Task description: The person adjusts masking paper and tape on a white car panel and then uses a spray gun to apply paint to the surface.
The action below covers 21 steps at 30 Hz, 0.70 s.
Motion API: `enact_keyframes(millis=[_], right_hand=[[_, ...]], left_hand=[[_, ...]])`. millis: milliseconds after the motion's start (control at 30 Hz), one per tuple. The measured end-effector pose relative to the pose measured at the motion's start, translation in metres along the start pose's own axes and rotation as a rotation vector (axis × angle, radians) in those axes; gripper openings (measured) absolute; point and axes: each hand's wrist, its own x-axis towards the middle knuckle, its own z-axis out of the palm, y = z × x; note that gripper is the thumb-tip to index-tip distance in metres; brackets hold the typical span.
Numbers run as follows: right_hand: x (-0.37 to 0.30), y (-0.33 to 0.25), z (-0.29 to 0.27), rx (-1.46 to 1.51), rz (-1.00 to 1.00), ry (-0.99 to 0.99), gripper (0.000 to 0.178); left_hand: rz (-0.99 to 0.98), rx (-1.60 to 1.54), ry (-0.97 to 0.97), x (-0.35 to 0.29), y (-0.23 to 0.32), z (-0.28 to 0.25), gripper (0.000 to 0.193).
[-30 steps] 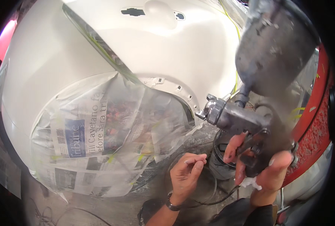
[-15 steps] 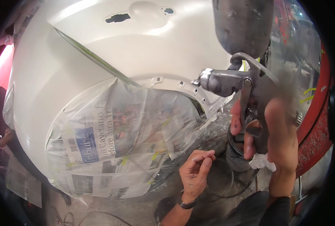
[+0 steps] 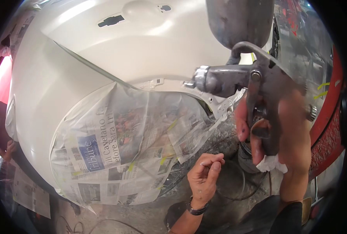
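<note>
My right hand [image 3: 294, 132] is wrapped round the grip of a grey spray gun [image 3: 224, 80], with fingers at its trigger. The gun's nozzle points left, in front of the car panel. A dark, worn paint cup [image 3: 239, 23] stands on top of the gun, cut off by the upper edge. White crumpled material [image 3: 271, 163] sits at the bottom of the grip. My left hand [image 3: 204, 177] hovers low, right of the masked wheel, thumb and curled fingers drawn together. Whatever lies between those fingertips is too small to make out. A dark band circles the left wrist.
A pale car body panel [image 3: 115, 50] fills the left and middle. Newspaper and clear film [image 3: 123, 152] cover the wheel opening. A dark container [image 3: 246, 158] stands behind my right hand. A hose [image 3: 241, 197] lies on the floor. Another person's hand [image 3: 9, 150] shows at far left.
The spray gun and my right hand have shifted left across the view, and the gun's nozzle appears slightly larger. My left hand keeps its shape and nearly its place. The view has moved a little.
</note>
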Motion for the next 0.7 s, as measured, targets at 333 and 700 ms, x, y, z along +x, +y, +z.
enact_keyframes(millis=[333,700], right_hand=[[-0.012,0.011,-0.019,0.002,0.134,0.159,0.067],[-0.023,0.007,0.004,-0.003,0.02,-0.022,0.079]], left_hand=[[-0.004,-0.027,-0.016,0.001,0.002,0.004,0.015],[-0.062,-0.062,0.004,0.001,0.001,0.009,0.017]])
